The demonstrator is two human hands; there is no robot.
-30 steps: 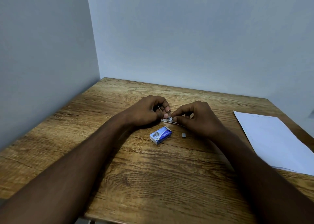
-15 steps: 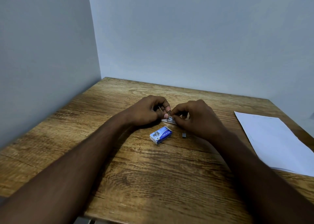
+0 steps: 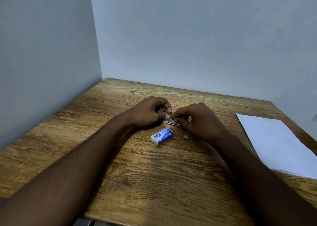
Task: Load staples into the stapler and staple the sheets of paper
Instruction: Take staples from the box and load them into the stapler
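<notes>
Right hand (image 3: 200, 121) crept nearer stapler (image 3: 173, 122); wood table (image 3: 154, 183), pale walls (image 3: 188, 37).

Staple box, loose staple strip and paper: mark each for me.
Staple box (image 3: 162, 137): head view, middle of its blue top face.
Loose staple strip (image 3: 185, 136): head view, centre of the small grey piece.
Paper (image 3: 272, 143): head view, bare middle of the top sheet.

Stapler mostly hidden
Both hands cover the stapler (image 3: 172, 122); the paper (image 3: 277, 145) runs past the right edge.
</notes>
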